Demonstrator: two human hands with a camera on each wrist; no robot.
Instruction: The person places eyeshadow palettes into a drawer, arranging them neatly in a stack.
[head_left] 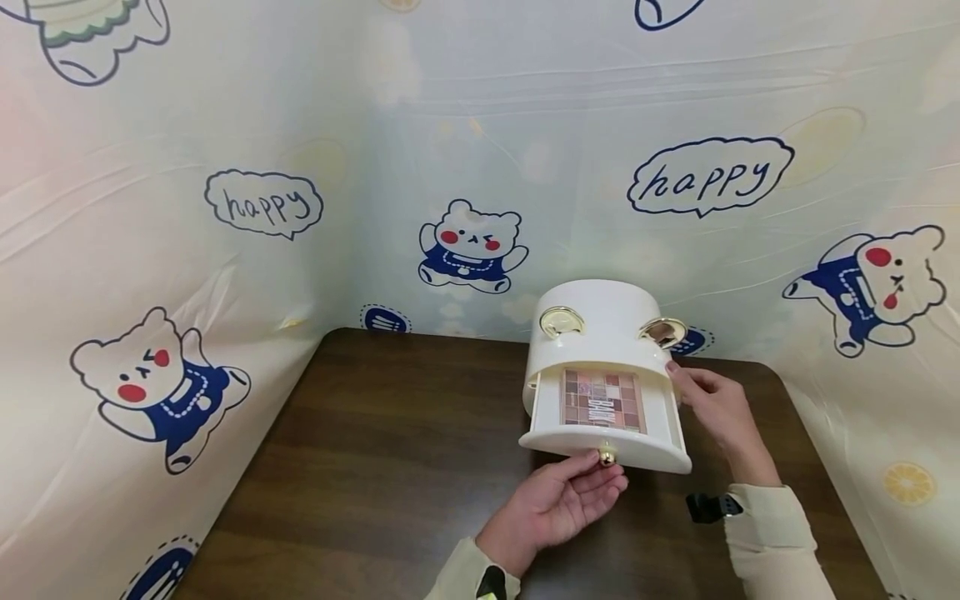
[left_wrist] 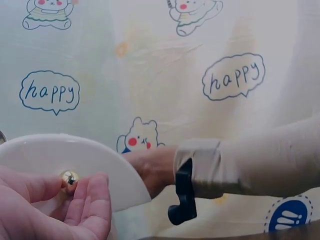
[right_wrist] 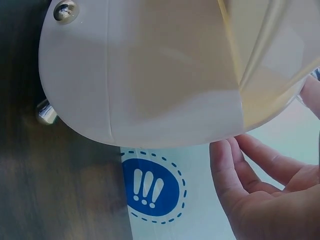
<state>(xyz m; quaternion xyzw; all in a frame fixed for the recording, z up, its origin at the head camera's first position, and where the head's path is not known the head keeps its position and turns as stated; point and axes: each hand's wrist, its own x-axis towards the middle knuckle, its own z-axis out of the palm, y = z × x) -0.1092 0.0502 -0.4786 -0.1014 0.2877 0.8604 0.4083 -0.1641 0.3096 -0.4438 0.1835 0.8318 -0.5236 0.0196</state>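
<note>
A glossy white rounded storage box (head_left: 596, 321) with gold ring handles on top stands toward the back of the table. Its drawer (head_left: 660, 417) is pulled out toward the front, and an eyeshadow palette (head_left: 602, 401) printed with pink and brown squares lies inside. My left hand (head_left: 558, 504) pinches the small gold knob (left_wrist: 70, 179) on the drawer front between thumb and fingers. At the box's right side, my right hand (head_left: 720, 408) holds the wall. In the right wrist view its fingertips (right_wrist: 222, 152) touch the outer surface, and the thumb shows only partly at the frame's edge.
The box is on a dark brown wooden table (head_left: 375, 450). Close behind it hangs a pale cloth (head_left: 465, 125) printed with bears and speech bubbles, which also encloses both sides. A gold foot (right_wrist: 47, 112) shows under the box. A black clip (head_left: 712, 507) hangs at the right cuff.
</note>
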